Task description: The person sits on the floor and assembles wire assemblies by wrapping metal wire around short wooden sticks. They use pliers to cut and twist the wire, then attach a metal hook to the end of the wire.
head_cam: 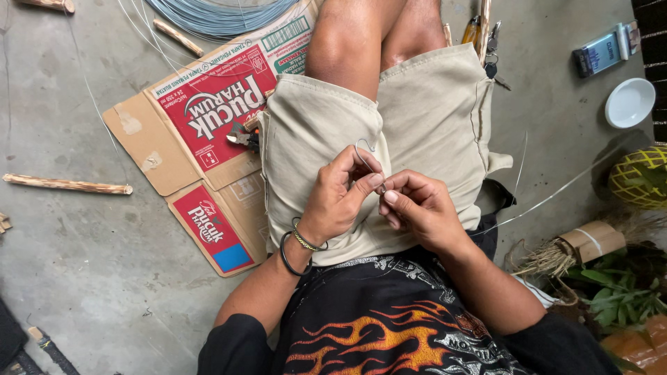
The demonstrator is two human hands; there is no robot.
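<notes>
Grey wire (364,154), bent into a loop, sits over the khaki shorts (431,111), pinched by the left hand (337,201) and right hand (417,208) (fingertips touching); bending slowly likely keeps the curve even.

Wire (363,154): thin, silver-grey, bent in a loop. Shorts (431,118): plain khaki beige. Shirt (389,326): black, printed with orange and yellow flames. Bracelets (299,246): one black, one gold-toned. Flattened carton (208,132): brown cardboard with red panels, white lettering, one blue patch. Wire coil (215,14): pale grey-blue. Floor (69,250): mottled grey concrete. Dish (629,103): white. Sticks (66,185): pale tan wood.
</notes>
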